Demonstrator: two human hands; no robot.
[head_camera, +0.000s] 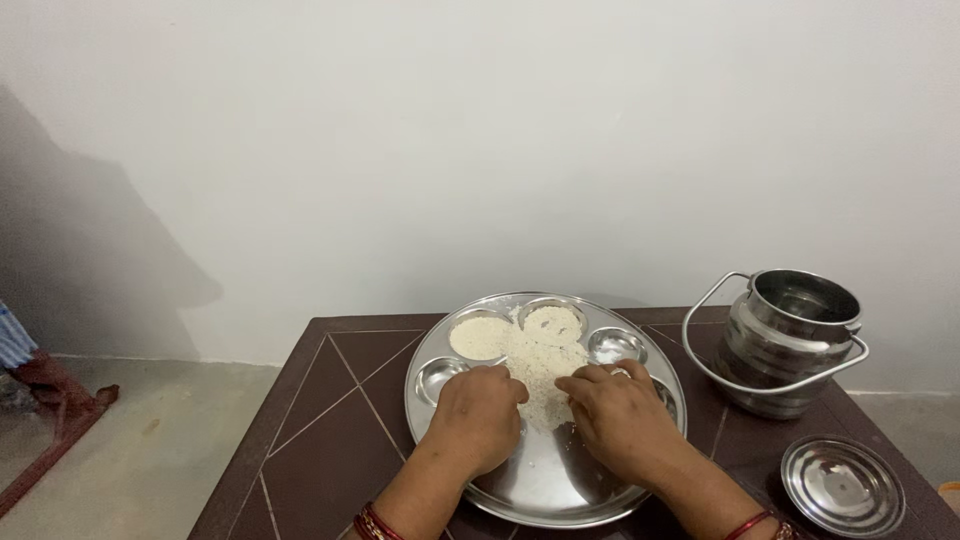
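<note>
Left hand (478, 415) and right hand (618, 415) rest palm-down, fingers curled, on white grain (540, 375) heaped in a round compartmented steel plate (540, 490). Neither hand grips anything. A steel can (790, 340) stands right, its lid (842, 485) nearer.

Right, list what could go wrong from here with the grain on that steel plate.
1. Both hands, the left hand and the right hand, are working the pale grain heaped in the compartment plate; a wide sweep could push grains over its low rim onto the brown table.
2. The open steel can stands close by the right arm, and its lid lies near the table edge; an elbow might knock either.
</note>
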